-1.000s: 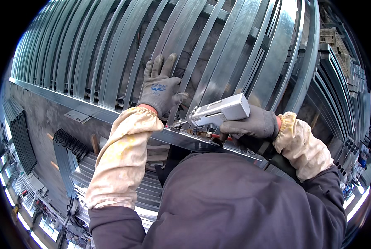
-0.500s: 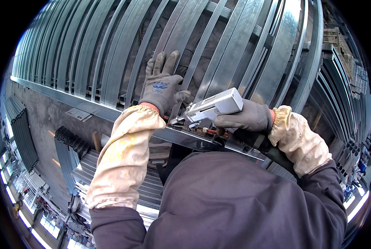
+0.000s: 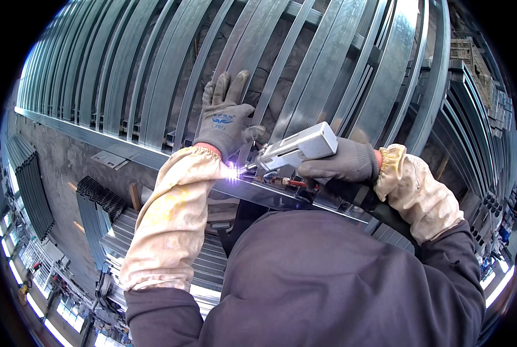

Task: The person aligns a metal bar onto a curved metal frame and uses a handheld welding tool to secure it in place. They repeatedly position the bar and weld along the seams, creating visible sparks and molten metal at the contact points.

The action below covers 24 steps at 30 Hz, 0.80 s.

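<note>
My right hand (image 3: 351, 163), in a grey work glove, is wrapped round the grip of a silver welding gun (image 3: 304, 148). The gun's nozzle points left, and a bright violet-white welding spark (image 3: 232, 172) glows at its tip beside the long metal edge rail (image 3: 264, 194). My gloved left hand (image 3: 226, 120) lies palm down on a metal tube (image 3: 248, 46) just beyond the spark, fingers stretched out and holding nothing. A red hose with a brass fitting (image 3: 287, 182) runs under the gun. The glare hides the joint itself.
Rows of parallel metal bars (image 3: 119, 75) form a wide frame in front of me. Stacked metal profiles lie at the left (image 3: 33, 185) and the right (image 3: 472, 127). More tubes (image 3: 154, 248) lie below the frame on my left, near a wooden stick (image 3: 134, 196).
A bright welding spark has appeared at the gun's nozzle tip. The gun has barely shifted, and my left hand stays where it was.
</note>
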Available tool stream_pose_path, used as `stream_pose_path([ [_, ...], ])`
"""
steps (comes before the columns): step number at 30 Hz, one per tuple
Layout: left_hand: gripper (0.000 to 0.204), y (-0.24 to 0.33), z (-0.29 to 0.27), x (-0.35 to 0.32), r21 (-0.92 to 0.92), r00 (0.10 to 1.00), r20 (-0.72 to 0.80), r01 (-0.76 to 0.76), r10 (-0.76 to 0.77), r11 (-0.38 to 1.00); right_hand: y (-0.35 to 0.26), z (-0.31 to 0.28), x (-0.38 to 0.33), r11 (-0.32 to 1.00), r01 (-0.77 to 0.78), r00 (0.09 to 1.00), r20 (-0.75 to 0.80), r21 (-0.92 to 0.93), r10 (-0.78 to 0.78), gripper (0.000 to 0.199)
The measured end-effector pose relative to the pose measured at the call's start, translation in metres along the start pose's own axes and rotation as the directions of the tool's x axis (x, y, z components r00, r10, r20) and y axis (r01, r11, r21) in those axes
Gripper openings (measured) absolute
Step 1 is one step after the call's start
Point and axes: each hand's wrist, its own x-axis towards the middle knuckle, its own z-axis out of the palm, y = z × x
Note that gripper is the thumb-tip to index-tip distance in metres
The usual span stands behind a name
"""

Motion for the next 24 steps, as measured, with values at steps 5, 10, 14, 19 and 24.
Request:
stream_pose_path([
  [5,0.058,0.001,-0.001,0.001,-0.007,1.000,0.002,0.004,-0.004,1.000,0.004,0.000,0.001,1.000,0.029,1.000,-0.009,0.004,-0.029,0.047],
  [10,0.058,0.000,0.000,0.002,-0.021,1.000,-0.018,-0.011,0.010,1.000,0.006,-0.001,0.000,0.999,0.038,0.999,-0.014,-0.009,-0.038,0.050],
  [14,0.058,-0.002,0.002,0.000,-0.042,1.000,-0.026,-0.008,0.007,0.999,0.006,0.000,0.000,1.000,0.031,1.000,-0.002,-0.002,-0.031,0.049],
  [19,0.057,-0.002,0.003,0.000,-0.044,0.999,-0.041,-0.013,0.011,0.999,-0.003,0.003,-0.006,0.999,0.011,1.000,-0.005,0.032,-0.011,0.051],
  [24,0.050,-0.001,0.004,0.000,-0.065,0.997,-0.070,-0.020,0.016,0.998,0.005,0.003,-0.004,0.998,0.044,0.999,-0.030,0.041,-0.043,0.038],
])
